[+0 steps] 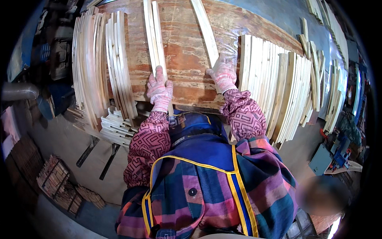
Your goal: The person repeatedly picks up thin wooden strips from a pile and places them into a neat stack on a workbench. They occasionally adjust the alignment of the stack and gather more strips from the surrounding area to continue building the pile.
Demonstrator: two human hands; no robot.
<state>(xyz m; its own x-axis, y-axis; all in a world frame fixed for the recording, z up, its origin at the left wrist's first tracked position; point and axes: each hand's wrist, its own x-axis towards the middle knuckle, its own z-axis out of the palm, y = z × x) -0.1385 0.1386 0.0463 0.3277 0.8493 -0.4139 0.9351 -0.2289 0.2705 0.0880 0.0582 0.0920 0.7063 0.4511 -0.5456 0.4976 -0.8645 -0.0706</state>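
Note:
Two pale wooden strips [154, 38] lie side by side on a worn plywood tabletop [181, 47], pointing away from me. My left hand [160, 91], in a pinkish-white knit glove, rests over their near part with its fingers spread and stretched out. A single wooden strip [206, 32] lies slantwise to the right, apart from the pair. Its near end is under my right hand [223, 73], gloved the same way, with the thumb on the strip's left side and the fingers bent on the other side.
Rows of upright-packed strips [262, 75] stand close by my right hand. Two more bundles [87, 59] sit at the table's left. Stacked strips [117, 125] lie lower left, near a rack of wood pieces [53, 179]. A person's blurred head [324, 195] is at lower right.

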